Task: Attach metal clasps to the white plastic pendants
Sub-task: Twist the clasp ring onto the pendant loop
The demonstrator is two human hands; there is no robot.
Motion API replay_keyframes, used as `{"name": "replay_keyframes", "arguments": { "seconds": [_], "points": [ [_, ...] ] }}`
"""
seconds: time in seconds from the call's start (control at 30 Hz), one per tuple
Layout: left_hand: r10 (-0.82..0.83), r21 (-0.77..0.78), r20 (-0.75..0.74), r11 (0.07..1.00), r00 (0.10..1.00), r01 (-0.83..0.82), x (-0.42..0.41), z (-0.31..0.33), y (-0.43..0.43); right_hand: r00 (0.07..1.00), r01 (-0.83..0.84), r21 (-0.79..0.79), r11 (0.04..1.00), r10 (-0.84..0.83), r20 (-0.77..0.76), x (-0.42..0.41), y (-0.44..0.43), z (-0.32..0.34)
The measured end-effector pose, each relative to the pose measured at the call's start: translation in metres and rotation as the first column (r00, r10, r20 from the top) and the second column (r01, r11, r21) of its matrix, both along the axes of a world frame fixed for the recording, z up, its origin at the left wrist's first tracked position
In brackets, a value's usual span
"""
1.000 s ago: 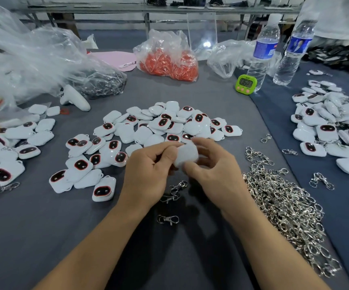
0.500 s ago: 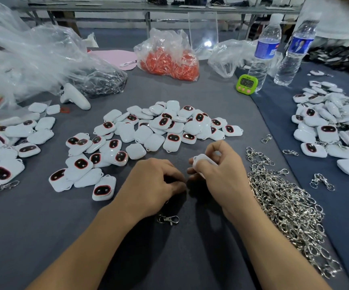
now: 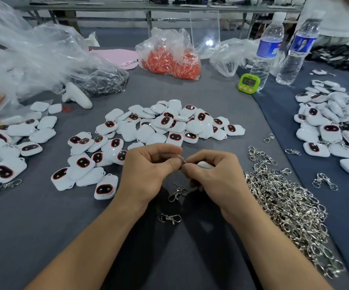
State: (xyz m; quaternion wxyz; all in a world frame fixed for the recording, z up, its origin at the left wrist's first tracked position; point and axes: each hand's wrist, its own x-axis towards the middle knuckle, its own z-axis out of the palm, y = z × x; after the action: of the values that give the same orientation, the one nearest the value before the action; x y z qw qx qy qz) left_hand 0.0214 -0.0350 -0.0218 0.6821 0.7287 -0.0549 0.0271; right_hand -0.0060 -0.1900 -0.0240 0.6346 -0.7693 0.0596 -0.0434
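My left hand [image 3: 148,170] and my right hand [image 3: 213,174] meet fingertip to fingertip above the grey table. Between them both hands pinch the ring of a metal clasp [image 3: 177,191], whose hook hangs below. My right hand also holds a white pendant [image 3: 205,164], mostly hidden behind its fingers. A loose clasp [image 3: 170,218] lies on the cloth just under my hands. A pile of white pendants with dark oval faces [image 3: 165,124] lies beyond my hands. A heap of metal clasps [image 3: 284,206] lies to the right.
More pendants lie at the left [image 3: 8,147] and on the blue cloth at the right [image 3: 332,126]. At the back stand a bag of orange parts [image 3: 169,59], clear plastic bags [image 3: 33,59], a green timer [image 3: 249,83] and two water bottles [image 3: 267,49].
My left hand let go of the pendant, dropped to the table and rose with a clasp. My right hand tucked the pendant into its fingers. Both hands now pinch the clasp ring.
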Motion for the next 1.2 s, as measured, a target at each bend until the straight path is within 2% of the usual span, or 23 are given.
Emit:
{"name": "replay_keyframes", "arguments": {
  "seconds": [0.13,0.2,0.27,0.33,0.47,0.73,0.97,1.07,1.2],
  "points": [
    [-0.037,0.305,0.09,0.952,0.995,0.008,-0.0024,-0.0014,0.0002,0.991,0.113,-0.259,0.959,-0.089,0.103,-0.0031,-0.0001,-0.0002],
    [-0.038,0.429,0.135,0.903,0.99,-0.024,-0.0051,-0.0026,-0.0009,0.985,0.141,-0.322,0.936,-0.099,0.143,-0.0046,0.0006,-0.0011],
    [-0.013,0.476,0.179,0.876,0.984,-0.075,-0.0063,-0.0031,-0.0016,0.979,0.165,-0.348,0.923,-0.111,0.17,-0.0047,0.0003,-0.0019],
    [0.02,0.45,0.175,0.887,0.984,-0.098,-0.0058,-0.0029,-0.0015,0.977,0.177,-0.354,0.919,-0.12,0.177,-0.0039,-0.0003,-0.0019],
    [-0.004,0.333,0.096,0.943,0.995,-0.028,-0.0036,-0.0031,-0.0021,0.984,0.153,-0.383,0.911,-0.106,0.141,-0.004,-0.0003,-0.001],
    [-0.009,0.3,0.154,0.953,0.988,-0.038,-0.0062,-0.0041,-0.0041,0.983,0.144,-0.339,0.93,-0.094,0.159,-0.0042,-0.0001,0.0016],
    [-0.016,0.354,0.2,0.934,0.98,-0.057,-0.0082,-0.003,-0.0045,0.984,0.14,-0.32,0.937,-0.095,0.152,-0.0038,0.0022,-0.0007],
    [0.01,0.367,0.194,0.927,0.981,-0.082,-0.009,-0.0029,-0.0055,0.978,0.169,-0.261,0.951,-0.128,0.166,-0.0022,0.0025,-0.0018],
    [0.004,0.34,0.14,0.939,0.99,-0.052,-0.0091,-0.001,-0.0051,0.986,0.145,-0.099,0.984,-0.136,0.093,-0.0007,0.0002,-0.0009]
  ]
}}
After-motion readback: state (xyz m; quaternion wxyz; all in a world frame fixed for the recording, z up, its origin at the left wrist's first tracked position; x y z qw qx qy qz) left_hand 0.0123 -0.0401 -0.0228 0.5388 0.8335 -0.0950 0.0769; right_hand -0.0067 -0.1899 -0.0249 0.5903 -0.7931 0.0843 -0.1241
